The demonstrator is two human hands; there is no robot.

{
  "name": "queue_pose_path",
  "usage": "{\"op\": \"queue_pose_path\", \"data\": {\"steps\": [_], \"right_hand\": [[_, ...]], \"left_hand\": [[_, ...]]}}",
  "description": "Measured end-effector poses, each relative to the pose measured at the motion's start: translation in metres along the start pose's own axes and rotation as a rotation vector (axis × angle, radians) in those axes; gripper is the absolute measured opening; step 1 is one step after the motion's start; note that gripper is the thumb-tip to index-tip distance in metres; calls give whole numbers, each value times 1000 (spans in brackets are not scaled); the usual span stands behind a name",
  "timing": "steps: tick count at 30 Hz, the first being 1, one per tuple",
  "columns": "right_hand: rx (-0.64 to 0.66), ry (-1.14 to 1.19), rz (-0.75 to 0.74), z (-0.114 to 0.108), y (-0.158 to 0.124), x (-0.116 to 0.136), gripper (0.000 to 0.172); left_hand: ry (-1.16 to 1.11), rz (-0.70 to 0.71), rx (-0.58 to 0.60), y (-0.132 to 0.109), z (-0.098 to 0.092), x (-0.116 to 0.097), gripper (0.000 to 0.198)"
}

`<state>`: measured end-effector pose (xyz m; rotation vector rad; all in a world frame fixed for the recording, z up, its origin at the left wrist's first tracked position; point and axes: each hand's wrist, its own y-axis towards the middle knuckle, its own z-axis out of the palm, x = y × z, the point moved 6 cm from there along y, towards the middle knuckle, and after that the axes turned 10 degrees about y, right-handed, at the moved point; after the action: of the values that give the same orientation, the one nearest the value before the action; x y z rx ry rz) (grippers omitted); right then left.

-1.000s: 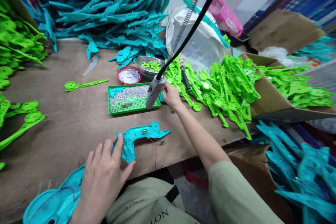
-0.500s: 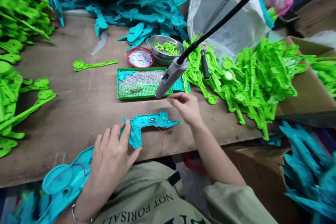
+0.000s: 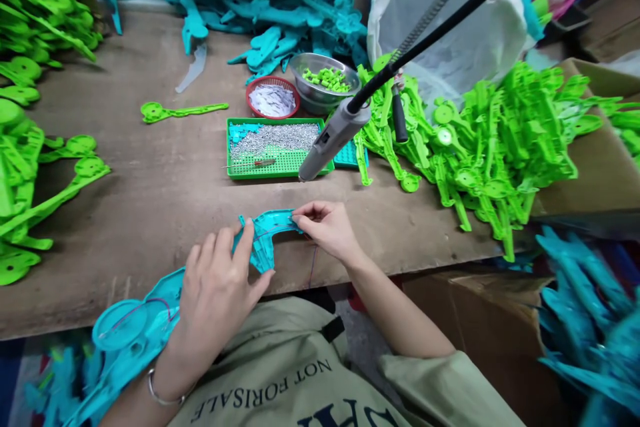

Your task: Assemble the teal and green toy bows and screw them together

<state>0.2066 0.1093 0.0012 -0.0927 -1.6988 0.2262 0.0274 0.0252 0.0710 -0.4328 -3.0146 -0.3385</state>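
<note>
The left hand (image 3: pixel 220 283), with a silvery bracelet (image 3: pixel 161 392) at its wrist, lies spread over a long, hollow turquoise plastic shell (image 3: pixel 263 250), thumb apart from the fingers; turquoise plastic shows on both sides of it, at the near edge of the brown, flat surface (image 3: pixel 150 213); the right hand (image 3: pixel 325 227) has its thumb and forefinger narrowed to a pinch at the shell's right part, and I cannot tell what, if anything, is between them; a thin dark wire (image 3: pixel 313 267) hangs just below that hand.

Beyond the hands sits a rectangular, perforated green plastic tray (image 3: pixel 295 165) bearing small silvery metal pieces (image 3: pixel 275 138) and a slim tool with a reddish handle (image 3: pixel 265 162); a grey cylindrical tool (image 3: pixel 330 140) on a black cable hangs in front of the tray's right part; behind the tray stand a round red plastic basket (image 3: pixel 260 114) and a round metal bowl (image 3: pixel 320 104), side by side.
</note>
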Motion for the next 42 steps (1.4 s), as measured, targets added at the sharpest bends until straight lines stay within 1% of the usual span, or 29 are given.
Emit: {"op": "queue_pose_path", "data": {"steps": [2, 6, 8, 12, 15, 18, 21, 22, 23, 25, 27, 29, 32, 35, 37, 38, 39, 40, 41, 42], "right_hand": [[-31, -101, -61, 2, -3, 3, 15], [-123, -393, -292, 10, -11, 13, 12], [-155, -498, -376, 17, -16, 14, 14], [-188, -587, -510, 28, -29, 8, 20], [-174, -595, -565, 38, -40, 0, 27], [-159, -585, -554, 42, -44, -5, 35], [-49, -497, -529, 32, -42, -2, 35], [-14, -460, -520, 24, -41, 1, 33], [-7, -435, -506, 12, -41, 4, 31], [-72, -447, -458, -17, -44, 8, 26], [-142, -525, -395, -42, -51, 7, 21], [-132, -607, -355, -52, -59, -1, 15], [-94, -670, -359, -47, -69, -18, 13], [-131, -625, -354, -38, -72, -31, 10], [-154, -525, -309, -36, -72, -36, 8], [-159, -460, -278, -36, -72, -37, 7], [-162, -392, -246, -36, -72, -38, 6], [-165, -325, -221, -35, -73, -39, 4], [-171, -259, -205, -35, -74, -38, 4], [-181, -196, -198, -34, -75, -38, 4]], "left_hand": [[-26, 8, -8, 0, 2, 1, 58], [-81, 12, -30, -2, 11, 6, 59], [-116, -2, -43, -3, 17, 9, 60], [-173, -23, -72, -5, 28, 16, 62], [-199, -18, -75, -5, 35, 20, 64], [-225, -7, -61, -4, 45, 25, 67], [-255, -4, -36, -3, 56, 32, 64], [-264, -1, -24, -3, 60, 35, 62], [-271, 3, -9, -2, 64, 38, 60], [-281, 13, 22, -1, 69, 42, 58], [-284, 20, 48, 0, 73, 44, 58], [-278, 15, 62, 0, 75, 45, 59], [-268, 0, 69, -1, 76, 46, 60], [-264, 25, 50, -1, 71, 46, 65], [-277, 40, -17, -2, 63, 44, 70], [-299, 35, -73, -3, 57, 41, 69], [-335, 23, -140, -6, 50, 38, 64], [-388, 6, -203, -9, 43, 33, 55], [-457, -13, -249, -12, 39, 26, 43], [-535, -33, -267, -16, 36, 17, 32]]}}
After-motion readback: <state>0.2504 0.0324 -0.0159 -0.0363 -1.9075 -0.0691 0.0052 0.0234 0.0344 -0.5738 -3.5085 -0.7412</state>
